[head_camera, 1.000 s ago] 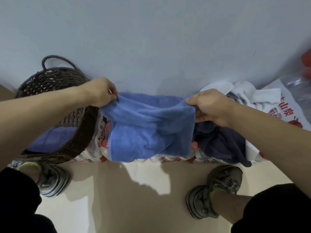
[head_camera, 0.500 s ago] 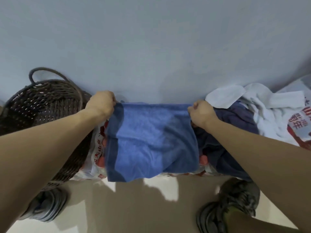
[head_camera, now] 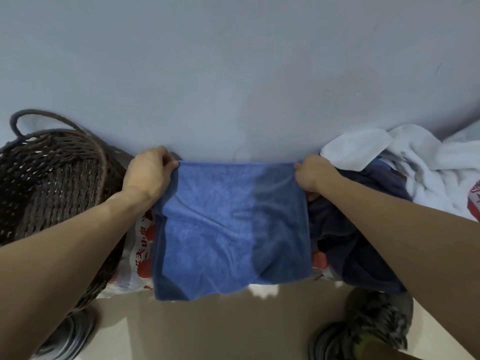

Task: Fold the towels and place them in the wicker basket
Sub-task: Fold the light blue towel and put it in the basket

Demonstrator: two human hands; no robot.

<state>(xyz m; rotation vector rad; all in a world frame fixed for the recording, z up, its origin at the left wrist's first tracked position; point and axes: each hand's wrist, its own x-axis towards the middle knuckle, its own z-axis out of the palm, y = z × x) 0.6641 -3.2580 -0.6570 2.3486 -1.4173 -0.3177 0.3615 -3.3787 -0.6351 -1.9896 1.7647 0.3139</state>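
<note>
Shoes: two grey trainers (head_camera: 363,326) stand on the pale floor (head_camera: 207,328) along the bottom of the frame.
Blue towel: a blue towel (head_camera: 231,229) fills the centre of the frame, lying over plastic-wrapped packs of red-capped bottles (head_camera: 141,258), its lower edge hanging towards the floor and its far edge pulled straight against the wall (head_camera: 233,74).
Left hand: the left hand (head_camera: 150,172), centre left, pinches the towel's far left corner, fingers curled onto the cloth.
Right hand: the right hand (head_camera: 311,175), centre right, pinches the far right corner the same way.
Handling: the cloth looks soft, light and limp; it creases between the two grips and would likely sag wherever it is let go. The corners or a straight hem look like the best holds, kept taut so that edges meet.
Wicker basket: the dark wicker basket (head_camera: 52,178), with a loop handle, sits at the left of the frame, just beside the left arm; what it holds cannot be made out.
Waiting pile: a dark navy towel (head_camera: 358,242) and white towels (head_camera: 415,167) lie crumpled at the right of the frame, unfolded.
</note>
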